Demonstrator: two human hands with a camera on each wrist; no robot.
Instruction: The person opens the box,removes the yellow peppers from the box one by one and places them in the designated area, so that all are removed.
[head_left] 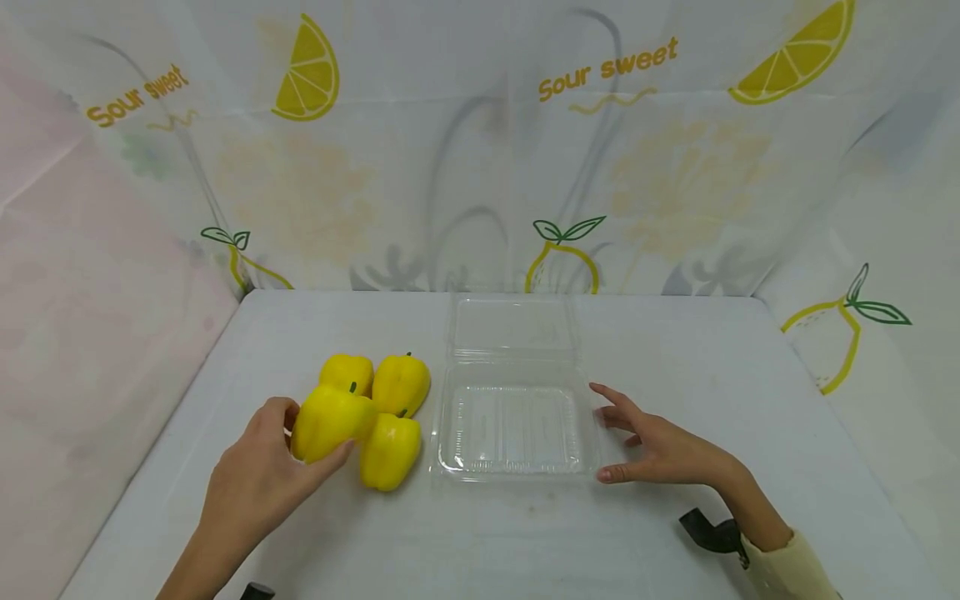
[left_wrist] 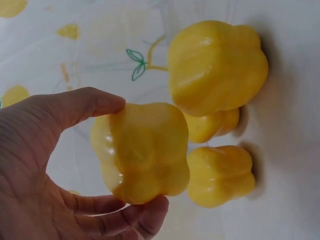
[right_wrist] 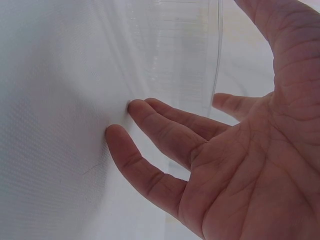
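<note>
My left hand grips a yellow bell pepper, its thumb on one side and its fingers on the other. In the left wrist view that held pepper shows its lobed end. Three more yellow bell peppers stand close by: one behind it, one at the back right and one at the front right. To their right lies a clear plastic clamshell box, its lid folded back. Beside the box's right edge my right hand holds nothing, fingers spread and relaxed.
A white cloth covers the table. Behind it hangs a curtain printed with lemons and lettering. A black strap piece sits at the right wrist, next to a pale sleeve.
</note>
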